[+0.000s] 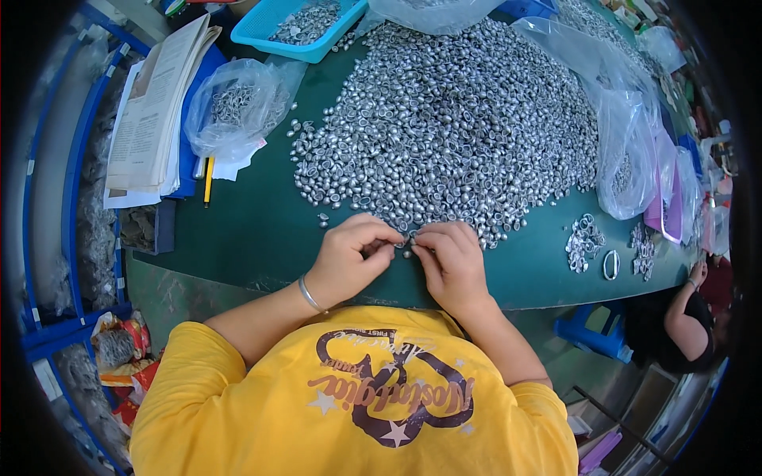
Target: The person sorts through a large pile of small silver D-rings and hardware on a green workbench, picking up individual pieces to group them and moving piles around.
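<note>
A broad heap of small silvery domed metal pieces, many of them hollow, spreads over the green table. At its near edge my left hand has thumb and forefinger pinched on a small metal piece. Close beside it, my right hand is pinched too, its fingertips on a small metal piece. The two hands nearly meet there. A loose piece lies on the table just below the fingertips.
At the back left stand a turquoise basket of metal parts, a plastic bag and a stack of papers. To the right are small piles of metal parts, a ring and plastic bags. A co-worker sits far right.
</note>
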The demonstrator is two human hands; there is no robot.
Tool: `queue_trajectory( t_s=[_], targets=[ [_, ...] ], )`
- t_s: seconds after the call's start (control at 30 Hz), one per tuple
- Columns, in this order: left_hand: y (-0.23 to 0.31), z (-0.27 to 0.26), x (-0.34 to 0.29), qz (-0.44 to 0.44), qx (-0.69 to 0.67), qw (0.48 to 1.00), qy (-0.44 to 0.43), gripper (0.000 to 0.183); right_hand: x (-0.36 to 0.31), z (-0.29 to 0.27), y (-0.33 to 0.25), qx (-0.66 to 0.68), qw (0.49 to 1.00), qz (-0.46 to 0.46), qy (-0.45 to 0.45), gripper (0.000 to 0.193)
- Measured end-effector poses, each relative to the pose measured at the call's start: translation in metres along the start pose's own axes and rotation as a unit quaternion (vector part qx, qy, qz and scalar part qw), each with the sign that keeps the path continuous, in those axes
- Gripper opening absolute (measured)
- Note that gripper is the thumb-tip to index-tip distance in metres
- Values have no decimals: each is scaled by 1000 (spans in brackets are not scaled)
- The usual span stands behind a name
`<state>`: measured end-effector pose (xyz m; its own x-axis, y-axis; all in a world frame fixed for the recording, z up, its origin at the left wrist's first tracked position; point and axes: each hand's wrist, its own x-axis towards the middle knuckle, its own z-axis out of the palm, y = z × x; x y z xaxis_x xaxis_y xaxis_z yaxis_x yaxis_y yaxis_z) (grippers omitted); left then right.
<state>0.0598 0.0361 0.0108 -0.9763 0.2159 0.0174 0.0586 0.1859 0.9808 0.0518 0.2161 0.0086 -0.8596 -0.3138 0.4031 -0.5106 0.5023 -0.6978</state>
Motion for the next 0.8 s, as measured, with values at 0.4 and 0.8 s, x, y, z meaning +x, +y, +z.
queue_trajectory(
  t_s=[0.4,0.8],
  targets=[
    [4,-6,7,-227,-405,886,-1,18,-1,0,1,439,869,229,15,18],
    [9,-4,8,-173,-395,902,-11,19,2,-6,6,439,879,184,-20,29]
  ],
)
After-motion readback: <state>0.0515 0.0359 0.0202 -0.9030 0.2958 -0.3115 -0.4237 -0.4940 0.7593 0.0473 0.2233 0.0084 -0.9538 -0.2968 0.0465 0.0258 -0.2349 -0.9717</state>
